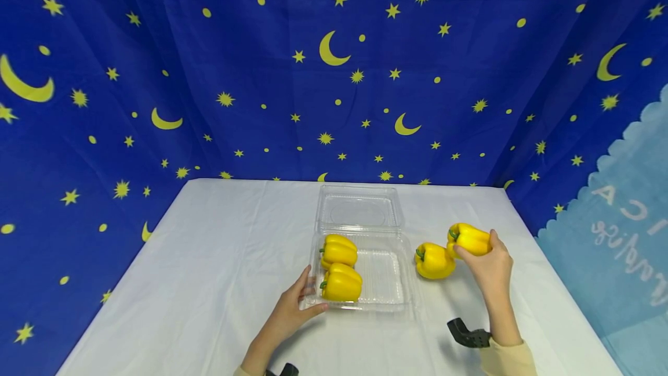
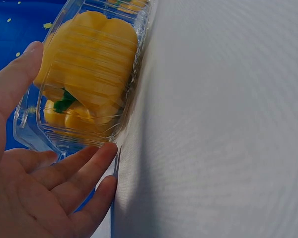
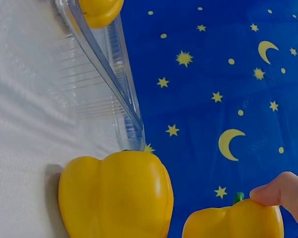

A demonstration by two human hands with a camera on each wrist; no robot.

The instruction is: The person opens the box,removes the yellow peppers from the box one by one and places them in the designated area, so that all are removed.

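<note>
My right hand grips a yellow bell pepper between thumb and fingers, its green stem pointing left. In the right wrist view the thumb presses on that pepper close to the stem. A second yellow bell pepper lies on the table just left of it. Two more, one farther back and one nearer, lie in the left half of a clear plastic clamshell box. At the box's front left corner is my left hand, fingers extended and spread around the corner.
The box's clear lid is folded back flat behind its base. A white cloth covers the table. Behind and beside it hangs a blue curtain with yellow stars and moons, and a light blue lettered cloth hangs at the right.
</note>
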